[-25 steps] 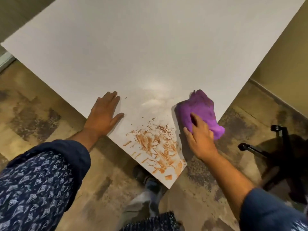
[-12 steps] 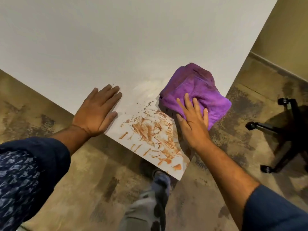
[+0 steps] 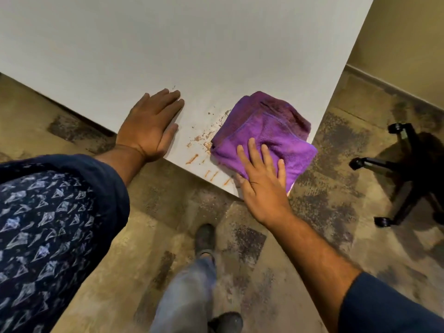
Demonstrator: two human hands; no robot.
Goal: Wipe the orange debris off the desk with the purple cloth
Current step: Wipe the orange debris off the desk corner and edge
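A folded purple cloth (image 3: 266, 131) lies on the near corner of the white desk (image 3: 182, 46), covering most of the orange debris. My right hand (image 3: 262, 179) presses flat on the cloth's near edge, fingers spread. Orange debris (image 3: 199, 150) still shows as flecks and short streaks left of the cloth and along the desk's front edge. My left hand (image 3: 151, 123) lies flat on the desk to the left of the smear, holding nothing.
A black office chair base (image 3: 406, 169) with castors stands on the mottled carpet at the right. My legs and shoes (image 3: 204, 239) are below the desk corner. A beige wall (image 3: 408, 44) rises at the upper right.
My right hand has dragged the purple cloth down and left over the orange smear to the desk corner. Most of the debris is now covered. My left hand stays flat.
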